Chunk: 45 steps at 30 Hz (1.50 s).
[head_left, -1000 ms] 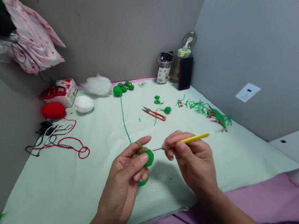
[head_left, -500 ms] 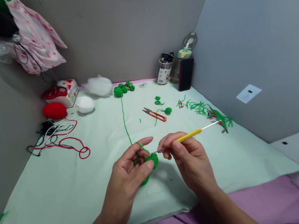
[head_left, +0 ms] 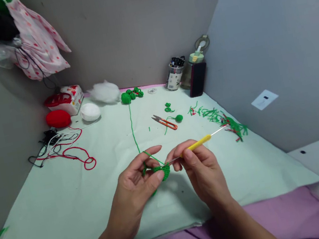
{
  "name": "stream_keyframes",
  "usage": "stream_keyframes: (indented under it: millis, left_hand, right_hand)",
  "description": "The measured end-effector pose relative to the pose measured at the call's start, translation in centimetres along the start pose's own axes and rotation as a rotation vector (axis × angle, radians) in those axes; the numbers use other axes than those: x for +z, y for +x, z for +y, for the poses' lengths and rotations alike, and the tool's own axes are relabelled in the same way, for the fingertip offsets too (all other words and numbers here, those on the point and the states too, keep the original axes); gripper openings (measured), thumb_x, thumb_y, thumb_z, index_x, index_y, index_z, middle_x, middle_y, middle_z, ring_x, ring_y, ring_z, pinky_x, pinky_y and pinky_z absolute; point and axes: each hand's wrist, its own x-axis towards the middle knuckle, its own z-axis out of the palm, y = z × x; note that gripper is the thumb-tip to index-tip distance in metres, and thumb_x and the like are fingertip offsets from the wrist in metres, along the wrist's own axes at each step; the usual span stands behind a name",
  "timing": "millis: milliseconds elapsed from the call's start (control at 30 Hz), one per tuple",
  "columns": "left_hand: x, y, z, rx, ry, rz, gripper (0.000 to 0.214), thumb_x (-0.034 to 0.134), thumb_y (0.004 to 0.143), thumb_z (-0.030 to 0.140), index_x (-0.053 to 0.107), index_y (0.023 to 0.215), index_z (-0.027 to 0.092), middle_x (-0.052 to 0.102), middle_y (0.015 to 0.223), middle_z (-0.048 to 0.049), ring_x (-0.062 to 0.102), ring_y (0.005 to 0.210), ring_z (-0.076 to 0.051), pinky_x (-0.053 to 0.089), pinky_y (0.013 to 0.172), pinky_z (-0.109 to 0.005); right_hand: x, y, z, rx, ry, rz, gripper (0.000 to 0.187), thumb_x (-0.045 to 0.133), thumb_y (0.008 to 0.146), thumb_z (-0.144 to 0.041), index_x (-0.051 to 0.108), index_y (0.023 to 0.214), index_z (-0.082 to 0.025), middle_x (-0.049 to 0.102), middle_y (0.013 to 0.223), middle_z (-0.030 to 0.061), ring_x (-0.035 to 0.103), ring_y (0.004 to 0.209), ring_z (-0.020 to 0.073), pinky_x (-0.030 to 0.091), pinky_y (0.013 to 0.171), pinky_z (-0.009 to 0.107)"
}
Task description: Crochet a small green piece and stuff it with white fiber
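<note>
Between the thumb and fingers of my left hand is a small green crochet piece, partly covered by them. Green yarn runs from a green yarn ball at the back, over my raised left index finger and down to the piece. My right hand is closed around the yellow handle of a crochet hook. Its thin metal tip meets the top edge of the piece; the other metal end points up to the right. Whether the tip sits inside a stitch I cannot tell.
Orange thread snips lie beyond my hands beside a small green ball. Yarn scraps are at the right. Red and white yarn balls, tangled strands and white stuffing occupy the left. A phone leans at the back right.
The crochet piece has turned slightly in my left fingers. My right hand and the hook have shifted a little left, and the yarn now stretches straighter from index finger to hook.
</note>
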Motion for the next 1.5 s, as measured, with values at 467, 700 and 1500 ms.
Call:
stream_keyframes:
  millis: [467,700,1500]
  left_hand:
    - [1.1,-0.1,-0.3,-0.068,-0.162,0.089,0.063,0.094,0.073,0.025,0.074,0.133,0.028,0.067,0.091,0.0011,0.062,0.089,-0.014,0.049,0.087,-0.025]
    - [0.6,0.3,0.4,-0.172,-0.305,0.020,0.052,0.093,0.075,0.025,0.079,0.126,0.022,0.064,0.084,0.0002,0.054,0.079,-0.012,0.046,0.082,-0.024]
    - [1.2,0.2,-0.1,-0.089,-0.178,0.029,0.046,0.090,0.080,0.031,0.079,0.125,0.029,0.067,0.087,0.0006,0.055,0.080,-0.013,0.044,0.075,-0.023]
  right_hand:
    - [0.2,-1.5,-0.6,-0.813,-1.036,-0.168,0.029,0.062,0.100,-0.011,0.074,0.121,-0.027,0.080,0.106,0.0086,0.076,0.094,0.0218,0.062,0.076,0.035]
    - [-0.1,-0.7,-0.3,-0.283,-0.203,0.025,0.020,0.060,0.105,-0.026,0.080,0.103,-0.027,0.076,0.088,0.0046,0.066,0.070,0.0171,0.056,0.062,0.032]
    - [0.4,-0.4,0.2,-0.129,-0.167,0.014,0.018,0.069,0.100,-0.036,0.082,0.095,-0.024,0.076,0.089,0.0053,0.065,0.077,0.0180,0.054,0.070,0.032]
